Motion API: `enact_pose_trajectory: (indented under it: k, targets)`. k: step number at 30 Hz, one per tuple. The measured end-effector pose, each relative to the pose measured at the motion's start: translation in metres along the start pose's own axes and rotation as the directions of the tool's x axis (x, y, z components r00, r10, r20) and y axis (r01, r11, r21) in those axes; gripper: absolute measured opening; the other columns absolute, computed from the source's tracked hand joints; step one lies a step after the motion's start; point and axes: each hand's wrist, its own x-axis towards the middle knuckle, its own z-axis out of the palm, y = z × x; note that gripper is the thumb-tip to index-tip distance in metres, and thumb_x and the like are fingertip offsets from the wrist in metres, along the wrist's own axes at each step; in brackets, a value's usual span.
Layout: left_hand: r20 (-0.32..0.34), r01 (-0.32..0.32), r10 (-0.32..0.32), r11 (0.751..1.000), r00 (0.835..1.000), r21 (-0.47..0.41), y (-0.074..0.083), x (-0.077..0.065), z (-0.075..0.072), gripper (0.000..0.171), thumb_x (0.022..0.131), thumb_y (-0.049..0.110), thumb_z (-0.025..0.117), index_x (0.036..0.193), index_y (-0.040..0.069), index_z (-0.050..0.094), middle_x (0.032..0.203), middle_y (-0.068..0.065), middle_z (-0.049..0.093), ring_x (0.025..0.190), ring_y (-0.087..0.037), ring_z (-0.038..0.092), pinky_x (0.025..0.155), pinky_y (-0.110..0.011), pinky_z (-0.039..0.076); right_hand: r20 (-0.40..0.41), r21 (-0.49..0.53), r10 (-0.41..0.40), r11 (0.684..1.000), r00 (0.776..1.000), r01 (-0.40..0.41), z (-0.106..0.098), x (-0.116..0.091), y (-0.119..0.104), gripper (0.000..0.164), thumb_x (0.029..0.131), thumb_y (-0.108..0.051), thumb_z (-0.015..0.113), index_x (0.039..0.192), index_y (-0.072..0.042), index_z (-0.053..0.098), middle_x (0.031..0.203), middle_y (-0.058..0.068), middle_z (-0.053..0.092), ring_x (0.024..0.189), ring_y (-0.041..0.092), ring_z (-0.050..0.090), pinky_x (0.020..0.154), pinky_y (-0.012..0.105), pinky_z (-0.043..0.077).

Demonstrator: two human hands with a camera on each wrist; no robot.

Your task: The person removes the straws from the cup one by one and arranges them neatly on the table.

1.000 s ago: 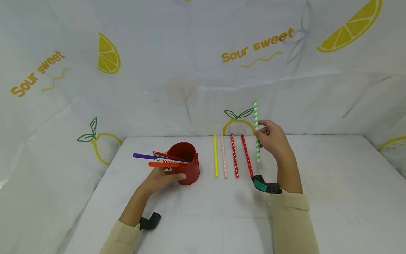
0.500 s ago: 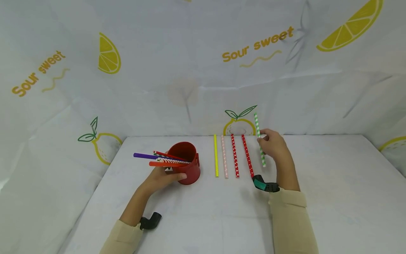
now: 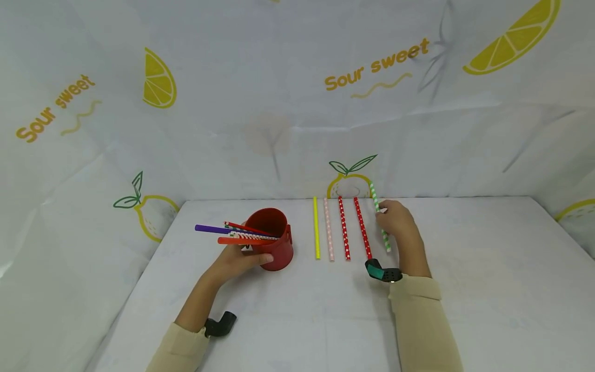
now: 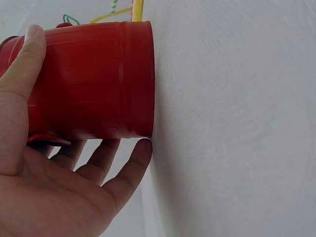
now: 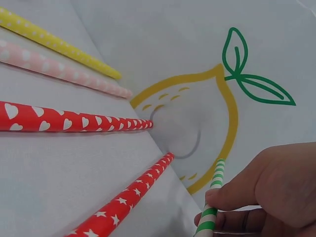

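Note:
My left hand [image 3: 236, 264] grips a small red metal bucket [image 3: 281, 253], thumb on its near side. In the left wrist view, the fingers reach along the underside of the bucket [image 4: 94, 81]. Several paper straws lean out over its rim to the left, among them a purple straw [image 3: 211, 229] and an orange straw [image 3: 232, 241]. Between thumb and fingers, my right hand [image 3: 397, 222] pinches a green-and-white striped straw [image 3: 374, 196], right of the row on the table. The right wrist view shows that straw [image 5: 218, 170] under the thumb; its lower end is out of frame.
Side by side on the white table [image 3: 297, 320] lie a yellow straw [image 3: 316, 227], a pink straw [image 3: 329, 230], a red heart-patterned straw [image 3: 344, 227] and a red star-patterned straw [image 3: 362, 227]. A lemon-printed white cloth [image 3: 297, 155] rises behind the table's back edge.
The right hand has lowered the green striped straw toward the table, just right of the red star-patterned straw. The left hand and bucket have stayed put.

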Motion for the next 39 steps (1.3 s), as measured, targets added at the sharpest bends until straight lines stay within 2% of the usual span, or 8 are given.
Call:
enact_pose_trajectory:
  k: [12,18,23,30,39]
  targets:
    - [-0.002,0.01,-0.01,1.0,1.0,0.002,0.0,0.001,0.0,0.074,0.082,0.01,0.084,0.144,0.01,0.044,0.138,-0.009,0.054,0.129,-0.032,0.047,0.09,-0.046,0.055,-0.003,-0.037,0.046,0.998,0.999,-0.047,0.007,0.004,0.003,0.044,0.093,-0.009,0.05,0.134,0.007,0.052,0.123,0.03,0.056,0.09,0.035,0.056,0.065,0.036,0.051]
    - [-0.001,0.003,-0.003,1.0,1.0,0.0,0.0,0.001,0.0,0.074,0.082,0.01,0.084,0.144,0.01,0.044,0.138,-0.009,0.054,0.129,-0.032,0.047,0.09,-0.046,0.055,-0.005,-0.036,0.054,0.998,0.999,-0.054,0.009,0.005,0.003,0.045,0.092,-0.009,0.052,0.134,0.007,0.053,0.122,0.03,0.056,0.089,0.035,0.056,0.064,0.036,0.05]
    - [0.001,-0.005,0.005,1.0,1.0,0.001,0.0,0.001,0.0,0.074,0.082,0.01,0.084,0.144,0.008,0.044,0.138,-0.01,0.054,0.128,-0.032,0.047,0.089,-0.046,0.055,-0.012,-0.049,0.053,0.997,0.999,-0.053,0.01,0.006,0.004,0.045,0.092,-0.009,0.052,0.134,0.007,0.053,0.124,0.03,0.056,0.093,0.036,0.055,0.068,0.038,0.05]
    - [0.001,-0.017,0.017,1.0,1.0,0.006,0.0,0.0,0.0,0.074,0.082,0.01,0.083,0.145,0.007,0.043,0.138,-0.011,0.054,0.128,-0.032,0.048,0.089,-0.046,0.055,-0.025,-0.068,0.065,0.995,0.998,-0.067,0.012,0.006,0.004,0.045,0.091,-0.009,0.053,0.133,0.007,0.054,0.129,0.031,0.054,0.1,0.04,0.053,0.078,0.048,0.05]
    - [-0.003,-0.017,0.017,1.0,1.0,0.001,-0.002,0.001,0.0,0.073,0.082,0.01,0.083,0.144,0.01,0.045,0.138,-0.008,0.054,0.129,-0.032,0.047,0.09,-0.046,0.055,-0.044,-0.073,0.033,0.997,0.998,-0.036,0.013,0.006,0.005,0.046,0.089,-0.009,0.054,0.131,0.009,0.054,0.122,0.03,0.057,0.096,0.04,0.053,0.075,0.048,0.05]
